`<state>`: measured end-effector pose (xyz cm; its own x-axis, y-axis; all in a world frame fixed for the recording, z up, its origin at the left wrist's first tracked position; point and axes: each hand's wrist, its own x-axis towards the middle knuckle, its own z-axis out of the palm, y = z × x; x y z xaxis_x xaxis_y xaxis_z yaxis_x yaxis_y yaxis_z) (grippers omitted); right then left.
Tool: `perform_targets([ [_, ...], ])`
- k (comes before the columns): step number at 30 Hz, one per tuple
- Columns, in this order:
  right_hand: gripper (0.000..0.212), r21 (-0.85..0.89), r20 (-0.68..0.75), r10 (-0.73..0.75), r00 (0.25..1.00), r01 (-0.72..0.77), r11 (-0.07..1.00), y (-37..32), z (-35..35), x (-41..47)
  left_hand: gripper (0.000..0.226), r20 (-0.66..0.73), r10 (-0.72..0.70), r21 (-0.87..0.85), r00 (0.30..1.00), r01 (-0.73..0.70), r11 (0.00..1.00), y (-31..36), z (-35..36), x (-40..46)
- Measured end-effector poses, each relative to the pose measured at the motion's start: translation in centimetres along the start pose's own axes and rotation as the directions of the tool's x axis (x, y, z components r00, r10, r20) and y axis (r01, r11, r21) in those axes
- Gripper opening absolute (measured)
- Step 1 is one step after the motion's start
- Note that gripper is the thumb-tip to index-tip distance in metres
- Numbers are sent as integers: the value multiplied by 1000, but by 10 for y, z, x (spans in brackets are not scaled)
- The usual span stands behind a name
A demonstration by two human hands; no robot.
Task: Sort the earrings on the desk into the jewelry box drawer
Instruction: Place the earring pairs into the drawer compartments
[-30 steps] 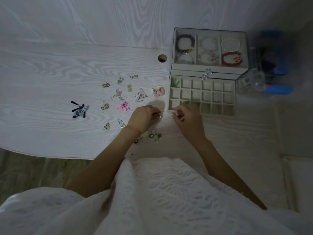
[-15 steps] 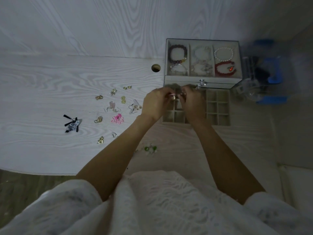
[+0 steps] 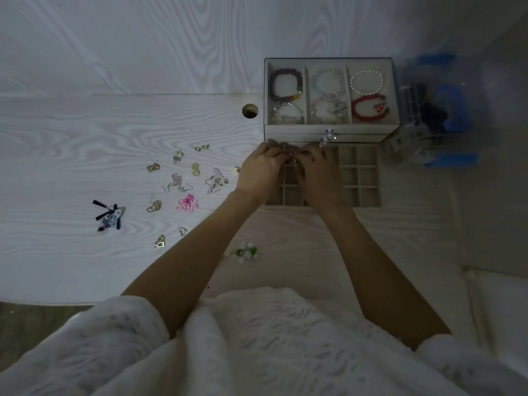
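White wood-grain desk [image 3: 71, 132] backs onto a matching white panel wall; dim light, round cable hole [image 3: 250, 110] just left of the box. Glass-topped jewelry box [image 3: 330, 130] sits at the desk's back right, bracelets in its three top trays, with a blurry clear-and-blue organiser [image 3: 434, 115] beside it. Its beige gridded drawer [image 3: 360, 175] is pulled out; the visible cells on the right look empty, the left ones are hidden by hands. Left hand [image 3: 258, 172] and right hand [image 3: 320, 175] meet over the drawer's back-left corner, fingers curled inward and touching; probably placing an earring, but can't tell what, if anything, is pinched. Progress looks early: most earrings [image 3: 187, 202] lie loose on the desk left of the drawer, including a pink pair, gold studs, hooks, a black-tasselled pair [image 3: 110, 214] far left, and a green-white pair [image 3: 246, 252] near the front edge.
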<state>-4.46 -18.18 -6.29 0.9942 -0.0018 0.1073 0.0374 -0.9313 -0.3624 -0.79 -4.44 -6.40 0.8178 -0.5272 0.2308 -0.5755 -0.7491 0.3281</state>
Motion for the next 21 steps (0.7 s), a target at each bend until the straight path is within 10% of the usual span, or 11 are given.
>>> perform_targets([
  [6,35,-138,41,4,999,1,990,1,5,0,28,14,69,-13,998,-69,998,-5,-9,-16],
  [15,28,93,-76,-86,993,93,991,-36,-1,-17,24,-10,-378,-138,926,373,917,-48,-41,-78],
  [21,18,-42,10,-248,969,248,968,-65,21,-2,34,138,-341,-13,930,346,938,-56,-28,-52],
])
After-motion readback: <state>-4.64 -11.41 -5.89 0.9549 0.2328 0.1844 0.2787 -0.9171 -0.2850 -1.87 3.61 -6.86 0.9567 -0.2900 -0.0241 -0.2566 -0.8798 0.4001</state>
